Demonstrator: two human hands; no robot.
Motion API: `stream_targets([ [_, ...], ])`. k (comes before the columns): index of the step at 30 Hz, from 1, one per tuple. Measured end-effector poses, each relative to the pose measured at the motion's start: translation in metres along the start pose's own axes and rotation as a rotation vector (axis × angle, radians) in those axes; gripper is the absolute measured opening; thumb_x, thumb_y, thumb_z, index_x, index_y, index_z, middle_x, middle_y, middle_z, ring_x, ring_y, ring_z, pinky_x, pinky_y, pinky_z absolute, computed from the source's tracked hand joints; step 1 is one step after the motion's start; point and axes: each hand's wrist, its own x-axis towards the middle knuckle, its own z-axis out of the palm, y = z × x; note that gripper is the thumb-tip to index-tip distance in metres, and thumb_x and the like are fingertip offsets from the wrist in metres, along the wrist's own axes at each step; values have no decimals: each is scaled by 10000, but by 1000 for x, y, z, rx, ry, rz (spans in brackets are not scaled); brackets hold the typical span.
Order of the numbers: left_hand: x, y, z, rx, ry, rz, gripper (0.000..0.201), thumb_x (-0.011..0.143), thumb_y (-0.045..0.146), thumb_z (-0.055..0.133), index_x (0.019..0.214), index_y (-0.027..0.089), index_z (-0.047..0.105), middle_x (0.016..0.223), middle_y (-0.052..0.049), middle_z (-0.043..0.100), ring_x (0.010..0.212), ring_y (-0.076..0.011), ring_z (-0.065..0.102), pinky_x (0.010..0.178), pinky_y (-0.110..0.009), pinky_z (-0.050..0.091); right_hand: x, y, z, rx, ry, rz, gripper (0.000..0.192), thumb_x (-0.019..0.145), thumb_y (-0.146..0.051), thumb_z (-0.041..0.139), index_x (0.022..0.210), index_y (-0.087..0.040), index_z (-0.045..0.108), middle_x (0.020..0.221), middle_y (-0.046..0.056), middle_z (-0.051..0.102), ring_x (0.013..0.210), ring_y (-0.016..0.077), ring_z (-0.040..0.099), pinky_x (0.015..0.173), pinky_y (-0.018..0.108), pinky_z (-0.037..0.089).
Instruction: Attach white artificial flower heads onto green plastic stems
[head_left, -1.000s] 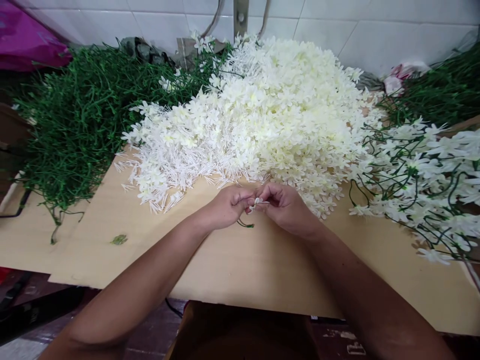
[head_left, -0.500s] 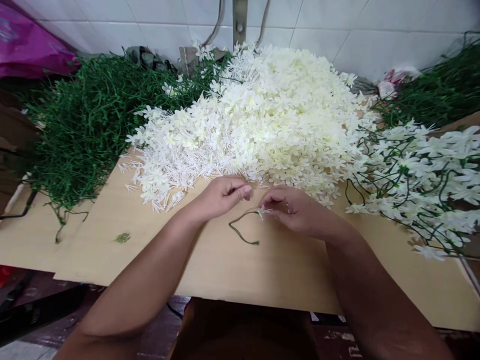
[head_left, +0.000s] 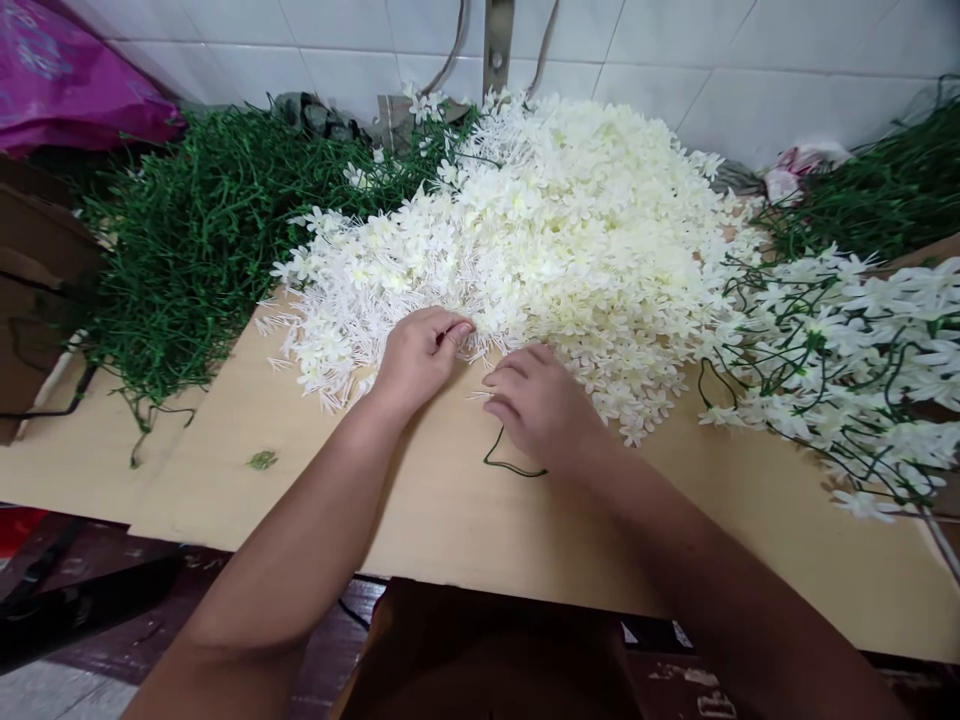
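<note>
Two hands at the near edge of a flower heap

Low centre, the right hand [head_left: 541,408], fingers curled, holds a green stem [head_left: 508,462] against the board [head_left: 465,520]; just left, the left hand [head_left: 416,352] pinches loose white blossoms [head_left: 525,240] at the heap's edge. Green stems [head_left: 195,230] are piled upper left.

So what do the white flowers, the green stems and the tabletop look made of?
White flowers: likely matte moulded plastic or fabric; identical petals with thin stiff pegs. Green stems: probably plastic or coated wire; uniform colour, springy curls. Tabletop: looks like smooth pale wood board or laminate; even tan, thin flat edge.
</note>
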Motion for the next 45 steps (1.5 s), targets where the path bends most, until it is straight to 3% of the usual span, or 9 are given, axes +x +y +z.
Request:
stream_targets([
  [3,-1,-2,4,40,37,52,214,883,234,514,896,172,718,792,-44,648,794,-174,585,762,-314,463,6,-8,12,-189,-106,5,163,844,-64,519,823,-97,677,892,173,655,902,294,518,799,436,437],
  [5,-1,-3,7,81,81,91,215,858,191,540,995,183,706,854,-46,637,852,-184,580,807,-332,465,6,-6,14,-164,-91,22,196,857,-58,475,812,-114,657,874,162,649,873,281,508,780,422,425],
  [10,1,1,19,188,89,122,279,812,194,622,1081,234,686,1000,-74,598,965,-235,542,862,-398,443,4,9,1,75,174,85,155,885,-135,449,817,-181,580,837,98,612,814,234,514,738,368,429],
  [15,5,7,22,273,48,98,141,844,189,590,916,205,709,939,-77,639,948,-245,564,822,-398,409,2,18,-10,242,345,159,148,889,-148,450,874,-200,587,847,76,600,805,209,553,721,353,450],
  [20,8,3,12,123,163,61,133,863,188,549,818,182,674,842,-48,650,811,-190,580,776,-354,417,-1,21,-13,485,358,239,70,856,-180,530,814,-194,585,816,43,588,760,166,554,693,318,466],
  [23,9,4,7,26,318,30,85,837,196,578,778,187,639,888,-44,646,883,-187,577,826,-339,428,-1,23,-13,645,376,316,10,822,-203,583,813,-201,581,815,25,583,751,147,555,686,299,474],
  [26,11,7,4,-141,388,-93,62,826,225,597,776,193,613,865,-37,632,872,-173,568,805,-307,437,0,26,-12,797,415,395,66,775,-233,640,794,-210,581,777,9,577,721,136,545,673,292,476],
  [35,6,24,7,-779,178,-477,161,769,312,700,833,193,613,706,12,569,598,-89,491,564,-211,414,2,20,-8,1083,362,487,218,706,-377,752,782,-226,613,733,-8,637,700,129,590,698,296,513],
  [45,-1,37,9,-1128,-24,-593,310,602,267,840,861,183,690,717,24,636,600,-71,550,589,-203,466,7,17,-1,1165,359,576,230,647,-386,786,768,-223,676,664,-27,622,597,96,524,600,255,492],
])
